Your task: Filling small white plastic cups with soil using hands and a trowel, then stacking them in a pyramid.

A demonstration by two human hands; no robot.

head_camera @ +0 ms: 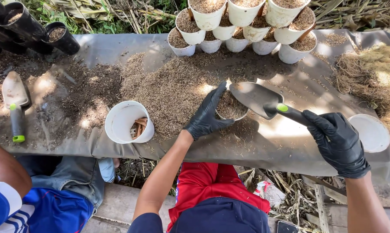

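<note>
At centre frame, my gloved left hand (208, 115) cups a husk-filled white pot (232, 108) on the grey surface (264, 142); my right hand (336, 142) grips a trowel (262, 100) over its rim. Filling looks nearly done; stacking with filled pots (242, 26), upper centre, likely follows.

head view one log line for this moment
left hand: steadies filled white pot | right hand: holds trowel over it

black gloves (338, 142), white pots (242, 17), grey trowel (257, 99), green-tipped handle (285, 108)
</note>
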